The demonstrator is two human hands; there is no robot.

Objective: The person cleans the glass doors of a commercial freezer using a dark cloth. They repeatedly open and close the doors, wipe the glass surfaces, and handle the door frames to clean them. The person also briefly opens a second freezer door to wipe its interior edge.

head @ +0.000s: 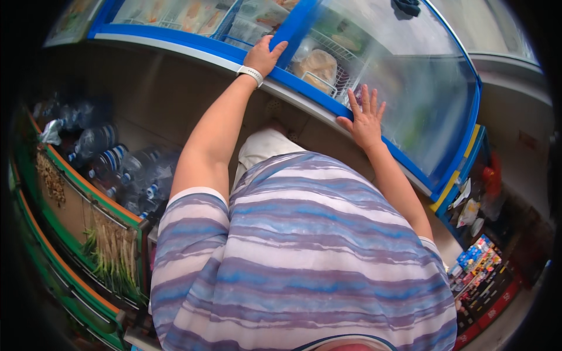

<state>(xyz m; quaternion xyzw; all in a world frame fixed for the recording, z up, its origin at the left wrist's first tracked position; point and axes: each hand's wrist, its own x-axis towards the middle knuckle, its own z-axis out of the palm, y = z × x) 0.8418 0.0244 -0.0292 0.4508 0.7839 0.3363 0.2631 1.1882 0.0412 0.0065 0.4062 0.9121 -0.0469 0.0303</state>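
Note:
A chest freezer with a blue frame (307, 90) and sliding glass lids stands before me. My left hand (263, 56), with a pale watch band at the wrist, rests on the blue bar between the lids, thumb and fingers spread around its edge. My right hand (365, 120) lies flat with fingers apart on the glass lid (417, 105) near its front edge. Through the glass, a bagged light-brown item (318, 68) shows in a white wire basket (347, 57). Clear bins of packaged food (184, 15) sit behind the left part. Frost or glare blurs the right side.
Large plastic bottles (109, 158) lie on the floor at the left, beside green shelving with an orange edge (94, 182) holding spring onions (116, 250). A rack of small colourful packets (476, 263) stands at the lower right. A dark object (406, 8) lies on the lid.

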